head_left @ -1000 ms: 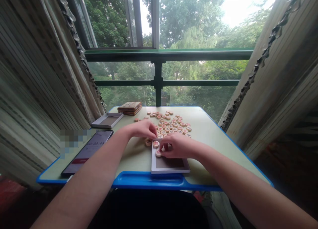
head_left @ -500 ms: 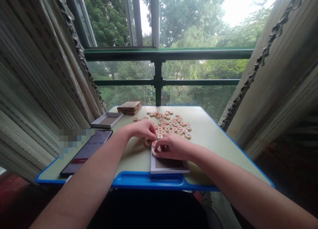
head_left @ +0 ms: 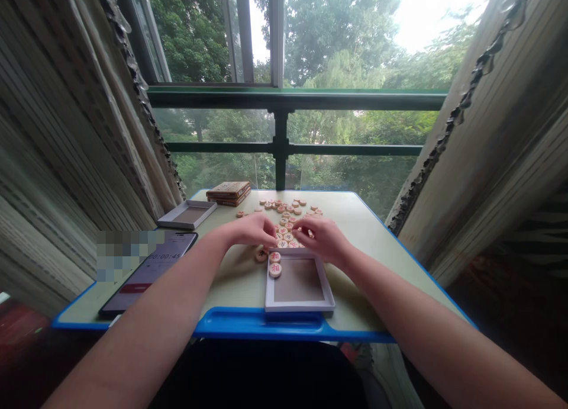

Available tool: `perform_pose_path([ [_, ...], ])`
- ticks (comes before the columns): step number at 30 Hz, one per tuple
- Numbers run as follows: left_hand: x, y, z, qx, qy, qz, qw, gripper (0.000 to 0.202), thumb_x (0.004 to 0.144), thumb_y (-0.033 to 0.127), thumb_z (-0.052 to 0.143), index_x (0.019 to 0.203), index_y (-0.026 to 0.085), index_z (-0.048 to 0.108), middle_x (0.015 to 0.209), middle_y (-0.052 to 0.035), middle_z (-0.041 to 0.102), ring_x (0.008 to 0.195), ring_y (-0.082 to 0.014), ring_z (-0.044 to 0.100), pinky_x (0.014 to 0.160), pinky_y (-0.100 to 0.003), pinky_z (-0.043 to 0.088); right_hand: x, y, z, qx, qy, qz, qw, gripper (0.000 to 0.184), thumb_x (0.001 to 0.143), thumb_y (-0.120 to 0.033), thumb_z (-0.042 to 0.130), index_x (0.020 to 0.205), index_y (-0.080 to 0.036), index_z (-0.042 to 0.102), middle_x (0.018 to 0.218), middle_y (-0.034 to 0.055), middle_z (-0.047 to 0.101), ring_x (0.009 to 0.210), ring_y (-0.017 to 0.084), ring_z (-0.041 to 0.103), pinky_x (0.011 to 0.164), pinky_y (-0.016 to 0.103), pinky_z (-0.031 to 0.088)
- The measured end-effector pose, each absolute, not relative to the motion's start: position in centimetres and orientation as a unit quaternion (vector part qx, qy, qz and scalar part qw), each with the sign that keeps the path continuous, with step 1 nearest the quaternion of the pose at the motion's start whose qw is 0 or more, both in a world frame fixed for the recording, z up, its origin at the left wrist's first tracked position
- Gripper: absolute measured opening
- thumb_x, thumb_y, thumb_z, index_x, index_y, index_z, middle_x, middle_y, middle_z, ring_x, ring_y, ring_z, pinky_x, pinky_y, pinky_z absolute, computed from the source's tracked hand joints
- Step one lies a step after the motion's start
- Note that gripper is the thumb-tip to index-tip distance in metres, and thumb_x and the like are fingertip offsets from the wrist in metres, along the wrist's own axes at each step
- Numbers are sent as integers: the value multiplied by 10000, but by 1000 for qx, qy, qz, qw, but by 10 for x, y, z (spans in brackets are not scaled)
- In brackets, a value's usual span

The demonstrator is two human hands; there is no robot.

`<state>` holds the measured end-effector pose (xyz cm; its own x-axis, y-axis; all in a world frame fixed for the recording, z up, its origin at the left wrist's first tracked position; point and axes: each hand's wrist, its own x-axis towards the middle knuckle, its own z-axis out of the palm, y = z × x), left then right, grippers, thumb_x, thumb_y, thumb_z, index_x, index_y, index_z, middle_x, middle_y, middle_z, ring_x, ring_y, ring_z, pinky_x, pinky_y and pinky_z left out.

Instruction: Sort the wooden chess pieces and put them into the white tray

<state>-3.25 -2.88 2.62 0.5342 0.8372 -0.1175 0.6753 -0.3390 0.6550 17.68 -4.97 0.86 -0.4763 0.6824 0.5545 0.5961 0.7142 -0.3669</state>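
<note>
A shallow white box tray (head_left: 300,305) lies near the front edge of the table. In its far left corner are two Chinese chess pieces (head_left: 276,270) with red characters, one in front of the other. My left hand (head_left: 255,228) is at the tray's far left corner, fingers pressed together and pointing down; whatever is between them is hidden. Over the loose chess pieces (head_left: 287,237) just beyond the tray, my right hand (head_left: 323,236) has its fingers bent and apart, with no piece visibly lifted. A dark-lettered piece (head_left: 261,254) sits left of the tray, below my left hand.
Several more chess pieces (head_left: 279,205) spread toward the back of the table. A second shallow tray (head_left: 177,224) and stacked brown boxes (head_left: 228,191) are at the back left. A phone (head_left: 148,273) showing a timer lies left. Curtains (head_left: 470,131) flank the window.
My right hand has left the tray and moved away from me to the loose pieces, uncovering two red pieces in the tray. My left hand has stayed at the tray's corner.
</note>
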Motion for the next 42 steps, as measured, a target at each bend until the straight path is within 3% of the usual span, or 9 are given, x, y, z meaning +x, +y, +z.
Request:
perform_pose_path([
  [4,-33,-18,15,795,522,246,186,261,694,368,559,684,135,677,633,-17,632,595,-132,537,552,-236,386,193,-30,6,-470,-790,51,391,181,813,-247,528,890,-168,672,696,22,612,674,141,531,680,250,395],
  [8,-35,-5,0,818,511,253,75,326,703,430,579,862,170,695,882,-56,667,809,-187,587,714,-274,444,196,-21,3,-522,-769,48,366,207,808,-255,526,898,-161,688,776,45,629,749,156,560,725,250,416],
  [12,-36,1,-8,826,516,223,46,269,754,405,547,802,196,709,908,-67,654,861,-198,585,791,-291,450,186,0,12,-556,-792,59,245,203,792,-238,540,848,-175,724,919,76,654,809,159,593,732,230,425],
  [15,-35,2,-9,824,521,221,30,242,788,350,516,820,202,705,923,-68,655,913,-208,577,839,-299,443,173,29,28,-589,-794,60,135,256,803,-284,548,981,-197,709,1042,69,664,826,168,611,692,232,433],
  [19,-36,1,-8,806,547,225,3,263,828,294,464,919,191,689,988,-77,653,982,-221,562,876,-317,428,156,71,44,-601,-794,78,44,276,735,-260,641,997,-206,711,1007,55,694,839,185,628,671,229,440],
  [25,-34,5,-13,784,590,193,-18,258,850,286,444,894,208,686,989,-61,653,975,-218,565,884,-326,421,150,98,31,-569,-814,113,30,234,669,-349,697,863,-221,727,891,31,713,767,171,635,622,230,458],
  [33,-33,11,-12,778,591,211,-25,290,852,265,413,947,187,676,1019,-81,654,998,-225,563,914,-328,423,162,96,24,-559,-798,207,91,270,640,-265,710,896,-182,688,910,61,703,721,171,635,518,214,469],
  [37,-38,13,-14,744,635,205,-35,349,863,301,382,1066,181,638,1146,-100,617,1081,-244,528,971,-343,384,164,97,27,-543,-807,220,77,246,626,-270,725,858,-194,699,883,50,707,749,183,642,560,233,487],
  [42,-39,16,-24,679,712,178,-25,444,873,407,346,1188,190,572,1376,-139,433,1286,-316,350,1030,-423,309,170,102,26,-543,-800,248,59,334,613,-278,750,932,-194,696,910,68,709,689,175,648,570,247,494],
])
